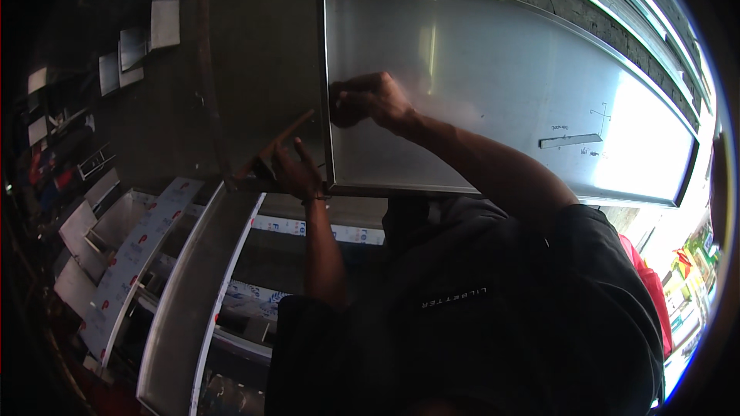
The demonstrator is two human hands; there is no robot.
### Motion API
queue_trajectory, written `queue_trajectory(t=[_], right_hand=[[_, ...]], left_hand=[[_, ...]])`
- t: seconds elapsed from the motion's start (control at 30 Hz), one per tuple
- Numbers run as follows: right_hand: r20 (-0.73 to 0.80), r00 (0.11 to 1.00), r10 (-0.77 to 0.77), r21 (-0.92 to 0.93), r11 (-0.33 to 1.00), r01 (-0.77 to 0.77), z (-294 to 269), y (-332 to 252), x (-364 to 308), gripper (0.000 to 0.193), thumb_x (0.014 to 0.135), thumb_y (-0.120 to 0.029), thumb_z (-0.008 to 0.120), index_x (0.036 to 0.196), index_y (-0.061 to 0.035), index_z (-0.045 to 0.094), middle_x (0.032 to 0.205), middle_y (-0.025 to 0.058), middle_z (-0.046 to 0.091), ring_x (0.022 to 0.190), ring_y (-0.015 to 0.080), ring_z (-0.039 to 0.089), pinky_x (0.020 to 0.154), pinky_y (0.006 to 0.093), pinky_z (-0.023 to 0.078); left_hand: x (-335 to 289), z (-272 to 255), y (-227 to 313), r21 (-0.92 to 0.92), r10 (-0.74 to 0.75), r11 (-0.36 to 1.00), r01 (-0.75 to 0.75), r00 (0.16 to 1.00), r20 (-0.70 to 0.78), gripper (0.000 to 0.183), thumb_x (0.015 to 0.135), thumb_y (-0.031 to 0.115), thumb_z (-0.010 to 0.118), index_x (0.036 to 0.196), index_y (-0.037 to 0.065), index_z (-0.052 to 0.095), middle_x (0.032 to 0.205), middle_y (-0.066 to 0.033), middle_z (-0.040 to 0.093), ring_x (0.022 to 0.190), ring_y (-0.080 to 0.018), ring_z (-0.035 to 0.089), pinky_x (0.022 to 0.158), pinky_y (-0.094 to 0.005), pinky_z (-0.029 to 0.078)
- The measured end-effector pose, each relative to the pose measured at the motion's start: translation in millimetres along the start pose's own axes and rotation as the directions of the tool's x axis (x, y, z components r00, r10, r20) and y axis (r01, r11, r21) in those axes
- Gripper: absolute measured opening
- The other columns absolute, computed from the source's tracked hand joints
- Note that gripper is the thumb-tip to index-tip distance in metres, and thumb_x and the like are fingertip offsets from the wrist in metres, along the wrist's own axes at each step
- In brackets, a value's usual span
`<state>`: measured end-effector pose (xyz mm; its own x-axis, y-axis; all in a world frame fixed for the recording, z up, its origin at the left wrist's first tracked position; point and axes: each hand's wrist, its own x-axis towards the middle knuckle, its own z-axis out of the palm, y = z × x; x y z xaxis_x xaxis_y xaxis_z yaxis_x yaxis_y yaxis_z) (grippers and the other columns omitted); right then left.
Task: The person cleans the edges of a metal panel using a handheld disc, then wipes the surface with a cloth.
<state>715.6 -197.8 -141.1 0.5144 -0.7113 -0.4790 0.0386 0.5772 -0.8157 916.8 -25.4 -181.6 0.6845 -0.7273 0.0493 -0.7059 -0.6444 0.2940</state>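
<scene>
A large, shallow stainless-steel panel (462,69) with raised edges lies in front of me. My right hand (378,98) reaches across it and is closed low against the inside of its left rim. Dark shadow around those fingers hides what they hold, if anything. Just outside that rim is my left hand (295,171), its fingers apart and stretched out. Beside its fingertips, a thin brown bar (287,131) slants over the dark surface; I cannot make out whether they touch. A narrow metal strip (570,141) rests on the panel's right part, among hand-drawn marks.
Long metal profiles (640,0) run along the far right. At the lower left stand a long bent metal channel (189,293) and a film-covered sheet (142,262). Small metal plates (165,23) lie at the far left, on the dark surface (262,46).
</scene>
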Motion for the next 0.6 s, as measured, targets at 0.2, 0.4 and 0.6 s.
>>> queue_trajectory(t=[0.2,0.4,0.6], right_hand=[[-0.161,0.985,-0.063,0.286,0.952,0.108,-27,-65,58,0.026,0.096,-0.008,0.066,0.109,0.0140,0.069,0.089,0.0179,0.074,0.080,0.0252,0.075,0.073,0.0360,0.063],[0.026,1.000,-0.015,0.211,0.977,0.009,1,8,-12,0.028,0.096,-0.012,0.067,0.113,0.0102,0.070,0.099,0.0175,0.075,0.088,0.0249,0.075,0.083,0.0358,0.060],[-0.027,0.998,-0.053,0.021,0.998,0.054,-17,-21,39,0.032,0.097,-0.013,0.066,0.118,0.0112,0.068,0.097,0.0190,0.075,0.086,0.0237,0.075,0.080,0.0366,0.062]], left_hand=[[4,6,-5,0.028,0.031,0.999,-0.031,0.999,-0.006,0.062,0.101,0.052,0.057,0.133,0.000,0.059,0.120,-0.0218,0.066,0.112,-0.0365,0.065,0.094,-0.0463,0.052],[6,-2,5,0.025,0.020,0.999,-0.020,0.999,0.034,0.061,0.101,0.052,0.056,0.134,0.000,0.059,0.121,-0.0223,0.066,0.114,-0.0367,0.064,0.097,-0.0461,0.050],[5,-10,7,0.035,-0.006,0.999,0.004,0.997,0.082,0.062,0.102,0.053,0.054,0.134,0.001,0.058,0.122,-0.0215,0.064,0.114,-0.0360,0.062,0.096,-0.0466,0.049]])
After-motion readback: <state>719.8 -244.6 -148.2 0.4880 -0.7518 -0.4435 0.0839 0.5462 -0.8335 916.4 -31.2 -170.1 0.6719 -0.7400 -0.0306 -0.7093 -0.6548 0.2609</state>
